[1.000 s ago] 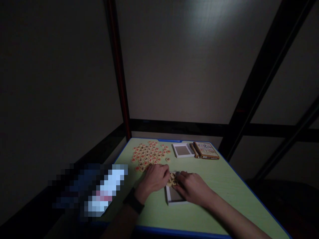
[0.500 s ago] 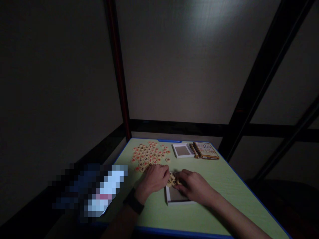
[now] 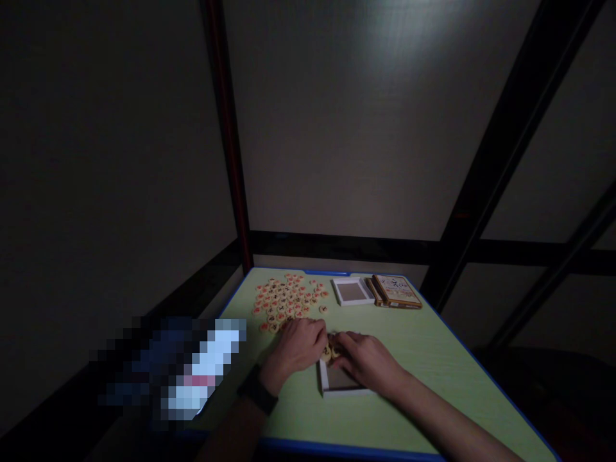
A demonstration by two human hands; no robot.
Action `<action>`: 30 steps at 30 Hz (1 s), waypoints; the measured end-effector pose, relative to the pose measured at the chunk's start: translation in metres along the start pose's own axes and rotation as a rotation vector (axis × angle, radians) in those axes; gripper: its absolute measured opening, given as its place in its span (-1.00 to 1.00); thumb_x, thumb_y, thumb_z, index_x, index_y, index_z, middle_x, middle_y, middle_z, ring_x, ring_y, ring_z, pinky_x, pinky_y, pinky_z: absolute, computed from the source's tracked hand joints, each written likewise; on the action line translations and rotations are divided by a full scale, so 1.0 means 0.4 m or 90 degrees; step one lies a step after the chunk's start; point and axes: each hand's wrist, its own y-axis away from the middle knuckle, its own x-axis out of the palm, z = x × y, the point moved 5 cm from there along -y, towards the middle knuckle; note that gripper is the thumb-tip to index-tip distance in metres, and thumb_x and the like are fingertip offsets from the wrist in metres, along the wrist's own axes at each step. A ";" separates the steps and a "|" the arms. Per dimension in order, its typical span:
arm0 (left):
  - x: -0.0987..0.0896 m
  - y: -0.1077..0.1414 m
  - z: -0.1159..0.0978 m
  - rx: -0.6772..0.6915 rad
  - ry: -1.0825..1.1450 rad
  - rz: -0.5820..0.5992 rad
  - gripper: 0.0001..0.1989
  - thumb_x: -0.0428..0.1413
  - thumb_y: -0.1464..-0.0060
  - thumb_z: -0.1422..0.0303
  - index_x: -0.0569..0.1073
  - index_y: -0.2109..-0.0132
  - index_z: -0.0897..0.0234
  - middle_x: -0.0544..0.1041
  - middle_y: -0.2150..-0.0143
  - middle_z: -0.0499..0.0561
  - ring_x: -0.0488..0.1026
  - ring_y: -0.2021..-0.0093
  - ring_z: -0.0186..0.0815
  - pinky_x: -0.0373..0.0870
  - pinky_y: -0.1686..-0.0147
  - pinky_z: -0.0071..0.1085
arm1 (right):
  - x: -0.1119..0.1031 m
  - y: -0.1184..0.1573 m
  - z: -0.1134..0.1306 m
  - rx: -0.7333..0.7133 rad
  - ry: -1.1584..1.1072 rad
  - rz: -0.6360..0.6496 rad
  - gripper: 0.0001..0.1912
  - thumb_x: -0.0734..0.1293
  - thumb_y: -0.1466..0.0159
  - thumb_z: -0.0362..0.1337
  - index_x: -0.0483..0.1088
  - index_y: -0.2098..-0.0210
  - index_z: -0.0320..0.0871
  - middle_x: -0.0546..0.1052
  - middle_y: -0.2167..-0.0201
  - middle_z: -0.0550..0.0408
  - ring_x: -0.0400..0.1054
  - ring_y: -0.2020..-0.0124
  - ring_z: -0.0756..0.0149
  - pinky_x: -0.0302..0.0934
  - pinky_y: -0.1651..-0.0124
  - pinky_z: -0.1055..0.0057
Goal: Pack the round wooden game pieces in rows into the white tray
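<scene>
A shallow white box tray point(image 3: 322, 378) lies near the table's front. At its far left corner sit several round Chinese chess pieces point(image 3: 327, 353), pale with dark characters. My right hand point(image 3: 368, 359) reaches over the tray from the right, its thumb and fingers closed about pieces there. My left hand point(image 3: 299, 343), with a dark watch at the wrist, is curled at the tray's left side, close to the same pieces. Its fingertips are hidden, and what they hold cannot be made out. Many more chess pieces point(image 3: 285, 299), with red or dark characters, spread beyond my left hand.
A second white tray point(image 3: 337, 292) stands at the back of the green table point(image 3: 409, 430). Beside it are printed boxes point(image 3: 398, 292), one leaning on another. At the left edge a bright, pixelated patch point(image 3: 209, 359) covers something. Walls point(image 3: 346, 160) rise behind and left.
My right hand has shifted a little to the left, toward my left hand, and now covers more of the pieces in the tray. My left hand stays in place.
</scene>
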 end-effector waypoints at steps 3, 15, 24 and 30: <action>0.000 0.000 0.000 -0.004 -0.003 0.006 -0.68 -0.11 -0.28 0.34 0.54 0.25 0.20 0.64 0.25 0.07 0.57 0.23 -0.20 0.36 0.20 -0.35 | 0.001 0.000 0.005 0.006 0.006 0.006 -0.77 0.32 -0.33 -0.24 0.40 0.03 -0.15 0.59 0.13 -0.05 0.50 0.15 0.16 0.25 0.17 0.37; 0.002 0.001 0.000 -0.004 -0.013 0.003 -0.68 -0.11 -0.29 0.33 0.54 0.24 0.19 0.64 0.24 0.08 0.57 0.23 -0.19 0.37 0.18 -0.33 | -0.011 0.006 0.010 0.020 -0.005 0.024 -0.73 0.31 -0.28 -0.30 0.36 0.02 -0.15 0.56 0.12 -0.05 0.47 0.14 0.16 0.22 0.15 0.37; 0.000 0.003 -0.001 0.004 -0.017 0.005 -0.69 -0.11 -0.28 0.35 0.53 0.26 0.20 0.65 0.25 0.07 0.58 0.24 -0.20 0.36 0.22 -0.35 | -0.012 0.009 0.005 0.022 -0.020 0.008 -0.79 0.30 -0.24 -0.40 0.39 0.11 -0.18 0.54 0.18 -0.03 0.45 0.20 0.20 0.21 0.19 0.38; 0.005 0.000 0.003 -0.003 -0.014 0.001 -0.68 -0.11 -0.27 0.33 0.54 0.26 0.20 0.65 0.25 0.06 0.58 0.23 -0.18 0.38 0.21 -0.33 | -0.011 0.008 -0.002 0.013 -0.040 -0.003 -0.79 0.30 -0.23 -0.42 0.38 0.12 -0.18 0.54 0.20 -0.02 0.44 0.23 0.22 0.20 0.21 0.39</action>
